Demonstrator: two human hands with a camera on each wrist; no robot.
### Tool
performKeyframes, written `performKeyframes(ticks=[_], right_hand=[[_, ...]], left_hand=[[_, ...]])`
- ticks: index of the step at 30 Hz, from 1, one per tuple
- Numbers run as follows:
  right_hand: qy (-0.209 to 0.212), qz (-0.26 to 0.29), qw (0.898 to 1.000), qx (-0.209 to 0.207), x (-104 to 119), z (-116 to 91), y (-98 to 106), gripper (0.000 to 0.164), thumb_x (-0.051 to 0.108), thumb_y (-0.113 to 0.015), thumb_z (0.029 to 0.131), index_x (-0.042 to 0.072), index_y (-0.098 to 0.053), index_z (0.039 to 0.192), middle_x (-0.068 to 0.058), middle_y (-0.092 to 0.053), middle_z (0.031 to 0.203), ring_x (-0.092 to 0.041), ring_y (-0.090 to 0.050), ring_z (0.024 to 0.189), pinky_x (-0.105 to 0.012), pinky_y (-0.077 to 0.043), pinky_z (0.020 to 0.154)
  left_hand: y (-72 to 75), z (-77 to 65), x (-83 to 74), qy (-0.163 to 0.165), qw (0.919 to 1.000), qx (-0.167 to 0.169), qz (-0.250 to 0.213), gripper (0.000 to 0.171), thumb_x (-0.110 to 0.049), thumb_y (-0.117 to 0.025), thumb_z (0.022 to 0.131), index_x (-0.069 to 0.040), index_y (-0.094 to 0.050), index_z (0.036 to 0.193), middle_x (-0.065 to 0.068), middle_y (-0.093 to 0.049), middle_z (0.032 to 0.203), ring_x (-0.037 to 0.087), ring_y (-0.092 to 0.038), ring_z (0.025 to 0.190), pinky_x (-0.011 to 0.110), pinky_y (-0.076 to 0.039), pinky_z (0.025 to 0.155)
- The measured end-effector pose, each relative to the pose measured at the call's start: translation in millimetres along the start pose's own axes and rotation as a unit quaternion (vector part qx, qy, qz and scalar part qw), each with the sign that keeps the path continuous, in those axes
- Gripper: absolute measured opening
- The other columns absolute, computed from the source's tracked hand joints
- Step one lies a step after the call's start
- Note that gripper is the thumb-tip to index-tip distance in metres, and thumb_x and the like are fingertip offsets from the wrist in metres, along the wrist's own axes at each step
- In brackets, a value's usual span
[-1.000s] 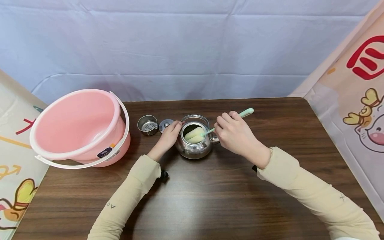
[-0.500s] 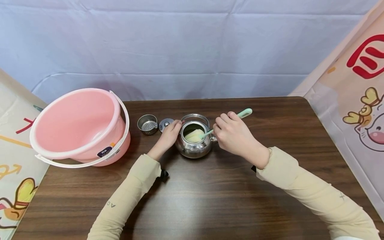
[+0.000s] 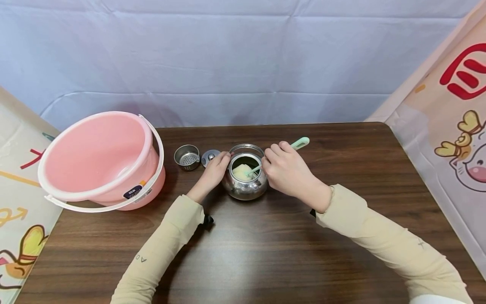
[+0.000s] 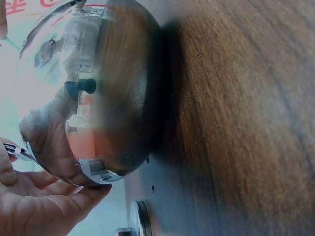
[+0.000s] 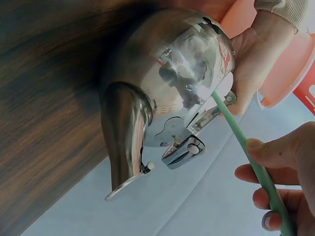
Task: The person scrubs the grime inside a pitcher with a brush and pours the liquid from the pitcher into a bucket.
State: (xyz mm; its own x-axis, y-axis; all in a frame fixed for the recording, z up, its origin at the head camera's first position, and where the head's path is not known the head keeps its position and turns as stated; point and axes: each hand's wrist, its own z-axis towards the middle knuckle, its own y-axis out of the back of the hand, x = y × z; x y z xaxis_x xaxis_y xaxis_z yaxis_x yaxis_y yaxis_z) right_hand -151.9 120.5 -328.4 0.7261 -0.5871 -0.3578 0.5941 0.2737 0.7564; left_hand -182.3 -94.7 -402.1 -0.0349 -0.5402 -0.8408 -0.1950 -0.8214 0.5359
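A shiny steel teapot (image 3: 244, 190) stands lidless on the table, its spout (image 5: 123, 142) facing right. My left hand (image 3: 216, 171) holds the pot's left side, thumb and fingers against the round wall in the left wrist view. My right hand (image 3: 284, 171) grips the pale green handle (image 3: 301, 143) of a sponge cleaning brush, thumb along the shaft in the right wrist view. The brush's cream sponge head (image 3: 240, 172) sits inside the pot's mouth, its lower part hidden. The pot's hoop handle (image 3: 247, 147) is folded toward the back.
Left of the pot lie its lid (image 3: 210, 157) and a perforated steel strainer (image 3: 187, 157). A large pink bucket (image 3: 102, 156) with a white handle takes up the table's left side. Behind the wooden table (image 3: 243, 253) hangs a pale cloth (image 3: 212, 63).
My right hand has moved left toward the pot with the brush, and the sponge head has shifted left and sunk deeper in the mouth. The left hand stays on the pot.
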Motion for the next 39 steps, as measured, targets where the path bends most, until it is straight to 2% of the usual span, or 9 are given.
performKeyframes(ticks=[9,22,29,39], right_hand=[[-0.008,-0.020,1.000,0.011,-4.1,5.9,-6.3,0.018,0.010,-0.059,0.077,0.003,-0.057,0.061,-0.008,-0.046,0.062,-0.026,-0.041,0.061,-0.035,-0.034,0.065],[-0.027,-0.018,0.999,-0.009,-13.6,2.2,-16.2,0.024,0.014,-0.069,0.071,0.002,-0.053,0.057,-0.009,-0.045,0.059,-0.028,-0.042,0.058,-0.037,-0.035,0.062],[-0.044,-0.024,0.999,0.019,-15.8,-1.3,-14.0,0.026,0.017,-0.068,0.075,0.004,-0.055,0.057,-0.009,-0.047,0.060,-0.028,-0.044,0.057,-0.037,-0.034,0.061],[-0.050,-0.026,0.998,0.036,-19.2,-4.8,-11.2,0.030,0.019,-0.065,0.078,0.004,-0.052,0.055,-0.008,-0.045,0.057,-0.028,-0.043,0.053,-0.037,-0.032,0.059]], left_hand=[[0.4,-0.5,0.4,-0.001,1.0000,0.003,-0.007,0.047,-0.030,-0.027,0.096,-0.003,-0.049,0.128,0.012,-0.049,0.132,0.024,-0.039,0.126,0.036,-0.031,0.104],[0.3,0.1,1.1,0.002,1.0000,0.000,-0.002,0.046,-0.028,-0.028,0.095,-0.003,-0.049,0.127,0.013,-0.049,0.131,0.025,-0.040,0.125,0.037,-0.031,0.104],[-0.3,0.7,2.2,0.003,1.0000,0.003,-0.003,0.049,-0.028,-0.028,0.094,-0.001,-0.047,0.129,0.015,-0.047,0.132,0.026,-0.038,0.126,0.037,-0.030,0.105],[0.1,1.3,2.5,-0.003,1.0000,-0.001,-0.003,0.047,-0.027,-0.028,0.095,-0.001,-0.049,0.127,0.014,-0.050,0.130,0.025,-0.039,0.125,0.036,-0.030,0.105]])
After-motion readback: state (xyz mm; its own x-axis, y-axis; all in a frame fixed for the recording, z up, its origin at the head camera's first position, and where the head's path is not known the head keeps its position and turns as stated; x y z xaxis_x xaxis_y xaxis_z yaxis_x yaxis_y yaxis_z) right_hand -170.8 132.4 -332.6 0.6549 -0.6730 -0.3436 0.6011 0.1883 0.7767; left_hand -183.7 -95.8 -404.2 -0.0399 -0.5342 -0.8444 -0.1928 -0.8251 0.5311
